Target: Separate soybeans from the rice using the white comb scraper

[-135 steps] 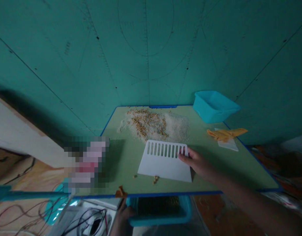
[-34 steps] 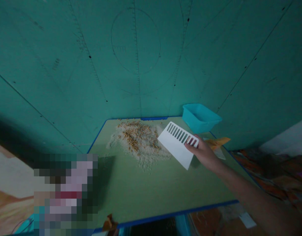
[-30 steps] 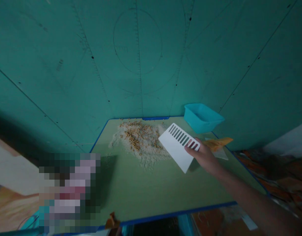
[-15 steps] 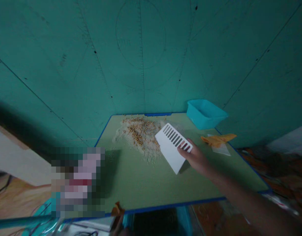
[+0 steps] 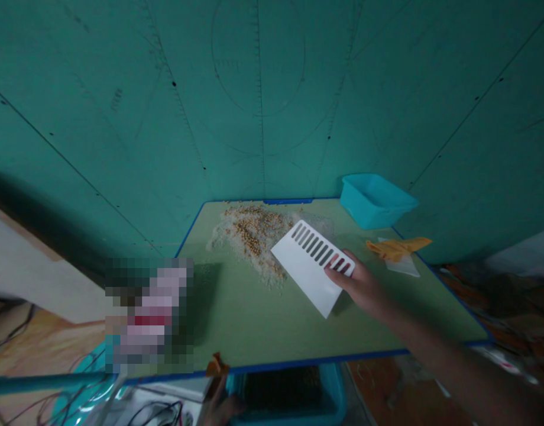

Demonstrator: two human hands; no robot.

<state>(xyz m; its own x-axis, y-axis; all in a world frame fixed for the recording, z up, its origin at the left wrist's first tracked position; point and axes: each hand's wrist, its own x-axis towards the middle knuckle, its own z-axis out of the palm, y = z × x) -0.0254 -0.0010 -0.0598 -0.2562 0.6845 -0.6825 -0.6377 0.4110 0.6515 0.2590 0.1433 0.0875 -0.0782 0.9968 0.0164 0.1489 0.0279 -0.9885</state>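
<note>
**Slotted scraper held at the edge of the grain pile**

The white slotted scraper (image 5: 310, 266) stands tilted on the green board (image 5: 263, 325), its long lower edge down on the surface and its left edge touching the right side of the pile of white grains and yellow beans (image 5: 254, 234). The right hand (image 5: 360, 287) grips the scraper at its slotted end, fingers curled over the top right corner. The left hand (image 5: 221, 405) shows only in part below the board's near edge, beside a teal tray (image 5: 294, 396) tucked under that edge; whether it grips anything cannot be told. At the far right corner of the board sits an empty teal tub (image 5: 376, 198), and near it lies an orange cloth (image 5: 396, 247) over a white sheet (image 5: 402, 266).
</note>
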